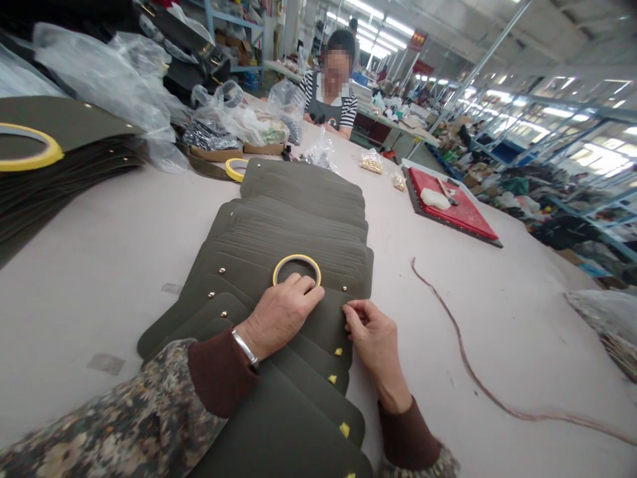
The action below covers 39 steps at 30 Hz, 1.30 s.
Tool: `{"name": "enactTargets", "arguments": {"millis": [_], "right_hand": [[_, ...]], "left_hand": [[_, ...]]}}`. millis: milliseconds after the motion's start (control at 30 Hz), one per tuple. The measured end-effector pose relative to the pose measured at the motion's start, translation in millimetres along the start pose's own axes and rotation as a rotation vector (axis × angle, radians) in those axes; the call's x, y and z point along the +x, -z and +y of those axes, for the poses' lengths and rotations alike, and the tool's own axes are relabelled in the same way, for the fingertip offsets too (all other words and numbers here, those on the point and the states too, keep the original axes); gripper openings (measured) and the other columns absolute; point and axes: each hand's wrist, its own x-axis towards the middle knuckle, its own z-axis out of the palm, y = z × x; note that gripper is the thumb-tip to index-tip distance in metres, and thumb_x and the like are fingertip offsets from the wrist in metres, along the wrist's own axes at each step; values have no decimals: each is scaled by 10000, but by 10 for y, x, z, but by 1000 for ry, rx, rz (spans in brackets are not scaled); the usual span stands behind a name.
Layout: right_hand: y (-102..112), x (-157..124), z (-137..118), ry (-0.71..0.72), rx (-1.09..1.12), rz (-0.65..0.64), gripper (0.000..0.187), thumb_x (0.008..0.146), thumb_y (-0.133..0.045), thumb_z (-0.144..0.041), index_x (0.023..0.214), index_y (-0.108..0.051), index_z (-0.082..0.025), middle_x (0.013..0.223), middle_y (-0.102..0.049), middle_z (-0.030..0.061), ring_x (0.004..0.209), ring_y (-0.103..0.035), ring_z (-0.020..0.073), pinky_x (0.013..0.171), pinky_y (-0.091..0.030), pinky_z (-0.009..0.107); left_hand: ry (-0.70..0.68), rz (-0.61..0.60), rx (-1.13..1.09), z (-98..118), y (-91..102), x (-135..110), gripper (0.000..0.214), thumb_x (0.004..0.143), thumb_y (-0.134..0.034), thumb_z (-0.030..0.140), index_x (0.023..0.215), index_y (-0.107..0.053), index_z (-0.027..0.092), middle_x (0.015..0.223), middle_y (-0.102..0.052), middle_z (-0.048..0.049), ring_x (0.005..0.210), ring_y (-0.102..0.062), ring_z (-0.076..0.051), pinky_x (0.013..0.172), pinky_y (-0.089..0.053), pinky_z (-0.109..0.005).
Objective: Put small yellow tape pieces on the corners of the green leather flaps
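A fanned stack of dark olive leather panels (pixel 293 226) with small brass studs lies down the middle of the table. My left hand (pixel 279 315) rests on the top near panel, its fingers curled over a yellow tape roll (pixel 296 264) lying on the stack. My right hand (pixel 371 335) is at the panel's right edge, fingers pinched together by a stud; what they pinch is too small to make out. Small yellow tape tabs (pixel 338 352) stick out along the right edges of the nearer panels.
A person in a striped top (pixel 331 99) works at the far end. A red tray (pixel 458 206) sits at the right, a long cord (pixel 472 372) trails across the table, plastic bags (pixel 149 86) and another panel stack with a tape roll (pixel 30 149) lie at the left.
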Motion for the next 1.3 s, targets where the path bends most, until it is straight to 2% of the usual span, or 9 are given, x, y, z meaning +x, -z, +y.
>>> {"name": "enactTargets", "arguments": {"millis": [100, 233, 500, 667, 800, 900, 1000, 1133, 1300], "right_hand": [[26, -50, 20, -79, 92, 51, 287, 806, -655, -425, 970, -587, -200, 594, -637, -26, 503, -613, 152, 479, -507, 249], [34, -140, 64, -33, 162, 23, 252, 840, -605, -441, 848, -650, -193, 669, -674, 12, 571, -637, 152, 544, -523, 254], [-56, -31, -58, 175, -208, 85, 207, 852, -547, -322, 749, -673, -195, 593, -621, -10, 534, -560, 132, 568, -419, 250], [8, -67, -165, 198, -306, -80, 177, 801, -575, -246, 638, -628, -205, 582, -594, -24, 551, -534, 127, 560, -378, 240], [67, -206, -148, 115, -226, -243, 119, 805, -622, -272, 710, -653, -208, 565, -602, -34, 518, -532, 128, 534, -391, 243], [99, -261, -133, 121, -30, -137, 131, 840, -617, -313, 848, -678, -198, 691, -674, -2, 604, -595, 146, 593, -458, 257], [111, -268, -175, 224, 143, -17, 168, 880, -583, -289, 977, -679, -191, 891, -716, 44, 762, -648, 166, 704, -513, 280], [105, -257, -320, 448, 140, -42, 230, 888, -574, -191, 1103, -655, -200, 976, -697, 53, 852, -646, 164, 764, -523, 284], [61, -258, -427, 631, 29, -56, 158, 895, -542, -113, 957, -662, -194, 882, -680, 45, 798, -630, 148, 733, -506, 265]], "left_hand": [[29, 49, -5, -60, -10, 23, 94, 946, -488, 176, 934, -581, 183, 937, -622, -47, 895, -531, -213, 762, -457, -324], [37, 41, 13, -106, 0, 51, 124, 950, -473, 184, 939, -596, 176, 897, -619, -59, 879, -527, -223, 781, -436, -351], [38, 40, 33, -113, 2, 110, 190, 975, -415, 244, 927, -589, 184, 868, -596, -59, 843, -516, -236, 769, -402, -378], [11, 27, -4, -126, 23, 84, 227, 992, -363, 247, 928, -571, 182, 869, -598, -54, 827, -526, -228, 756, -414, -372], [-68, -20, -29, -142, 77, 27, 236, 994, -354, 224, 908, -571, 185, 839, -609, -44, 781, -553, -212, 698, -436, -345], [-120, 6, -122, -135, 127, -15, 215, 1000, -365, 228, 989, -577, 193, 821, -630, -22, 765, -597, -189, 669, -467, -308], [-179, 88, -298, -96, 168, -58, 224, 1009, -373, 258, 1147, -537, 194, 901, -684, -18, 830, -660, -152, 726, -517, -263], [-173, 108, -381, -17, 180, -125, 361, 1012, -368, 271, 1361, -359, 178, 1133, -693, -75, 949, -691, -152, 797, -551, -255], [-163, 105, -368, 69, 181, -194, 324, 1006, -380, 276, 1313, -374, 171, 1034, -721, -73, 874, -715, -181, 730, -572, -279]]}}
